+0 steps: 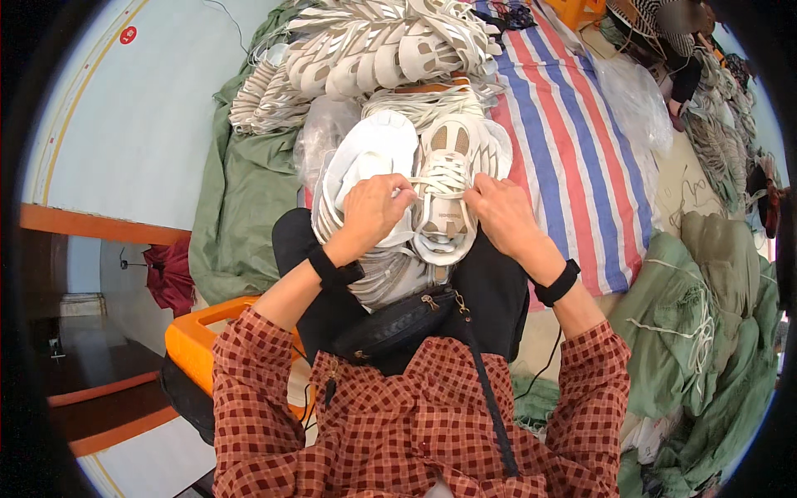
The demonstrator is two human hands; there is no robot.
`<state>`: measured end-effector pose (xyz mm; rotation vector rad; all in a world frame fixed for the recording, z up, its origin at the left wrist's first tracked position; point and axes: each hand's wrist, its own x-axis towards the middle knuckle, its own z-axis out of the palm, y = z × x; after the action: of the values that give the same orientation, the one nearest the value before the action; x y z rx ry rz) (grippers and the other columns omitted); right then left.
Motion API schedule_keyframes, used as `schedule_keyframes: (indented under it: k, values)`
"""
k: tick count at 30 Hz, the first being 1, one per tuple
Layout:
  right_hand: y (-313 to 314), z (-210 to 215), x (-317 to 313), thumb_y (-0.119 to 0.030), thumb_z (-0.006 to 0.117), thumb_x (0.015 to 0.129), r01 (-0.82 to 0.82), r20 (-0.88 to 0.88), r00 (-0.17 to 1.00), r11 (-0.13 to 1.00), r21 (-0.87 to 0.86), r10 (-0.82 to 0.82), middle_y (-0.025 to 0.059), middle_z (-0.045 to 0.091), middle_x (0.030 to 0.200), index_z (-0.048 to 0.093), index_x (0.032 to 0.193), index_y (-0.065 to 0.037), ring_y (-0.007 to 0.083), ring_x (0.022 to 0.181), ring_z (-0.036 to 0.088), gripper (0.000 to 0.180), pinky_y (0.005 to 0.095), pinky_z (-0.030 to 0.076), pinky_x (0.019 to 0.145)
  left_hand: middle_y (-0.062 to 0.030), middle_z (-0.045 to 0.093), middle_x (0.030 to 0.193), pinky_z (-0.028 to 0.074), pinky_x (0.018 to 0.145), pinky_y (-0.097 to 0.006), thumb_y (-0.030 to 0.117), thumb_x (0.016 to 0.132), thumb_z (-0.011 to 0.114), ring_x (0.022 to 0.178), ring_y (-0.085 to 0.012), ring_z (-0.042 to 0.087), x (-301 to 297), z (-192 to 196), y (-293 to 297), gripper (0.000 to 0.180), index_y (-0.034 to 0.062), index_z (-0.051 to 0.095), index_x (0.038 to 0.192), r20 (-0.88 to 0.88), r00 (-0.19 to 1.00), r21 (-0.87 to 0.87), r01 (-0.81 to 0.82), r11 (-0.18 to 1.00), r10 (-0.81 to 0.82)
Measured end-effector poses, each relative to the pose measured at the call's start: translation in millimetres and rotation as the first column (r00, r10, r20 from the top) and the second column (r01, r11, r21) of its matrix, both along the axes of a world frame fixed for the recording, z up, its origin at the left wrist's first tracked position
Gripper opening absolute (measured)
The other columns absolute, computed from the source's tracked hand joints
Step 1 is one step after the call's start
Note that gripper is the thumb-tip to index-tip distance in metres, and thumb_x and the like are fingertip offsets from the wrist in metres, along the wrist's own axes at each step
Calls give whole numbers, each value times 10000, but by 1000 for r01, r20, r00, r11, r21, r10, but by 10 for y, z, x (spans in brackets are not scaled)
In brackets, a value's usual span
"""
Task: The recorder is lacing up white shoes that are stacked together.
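Observation:
In front of my lap lies a white and beige shoe upper [449, 220], its toe pointing away from me. White shoelaces [446, 173] criss-cross down its front. My left hand [374, 207] is closed at the left side of the laces, with a lace end pinched between thumb and fingers. On the other side, my right hand [503, 214] is closed in a pinch on the lace, its fingertips at the shoe's right edge. Beneath and left of this upper are more white uppers [383, 137], stacked closely together.
Beyond my hands rises a large pile of shoe uppers [390, 62]. A striped sheet [569, 141] covers the floor on the right, and green cloth [241, 183] lies on the left. Green sacks [681, 307] sit at right. An orange stool [195, 336] stands by my left side.

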<state>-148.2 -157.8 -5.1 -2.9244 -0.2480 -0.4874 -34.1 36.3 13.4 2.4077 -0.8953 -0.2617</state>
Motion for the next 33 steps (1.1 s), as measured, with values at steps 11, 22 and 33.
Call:
schedule_keyframes:
  k: [11,22,33]
  values:
    - [185,-337,-72,-73,637,769,370,-273,912,325,870,-307,93,647,697,624,880,17,176,641,625,143,288,480,597,-160,589,669,452,571,-461,164,811,565,637,-360,592,-87,-268,-81,133,39,548,770,81,997,-173,9,985,5]
    - [320,-340,-247,-80,639,811,271,-16,917,593,758,-399,161,636,836,523,1105,-18,308,749,629,322,374,500,680,-128,572,707,473,561,-437,173,819,582,657,-336,614,-322,-51,-100,137,48,527,814,317,938,52,133,990,-143]
    - [220,-271,-229,-8,586,648,108,-123,989,971,211,-84,140,559,897,533,1020,-52,338,848,581,378,441,462,703,-154,611,817,505,606,-436,154,807,567,711,-327,636,-296,-305,-54,136,43,535,880,439,888,216,40,976,-133]
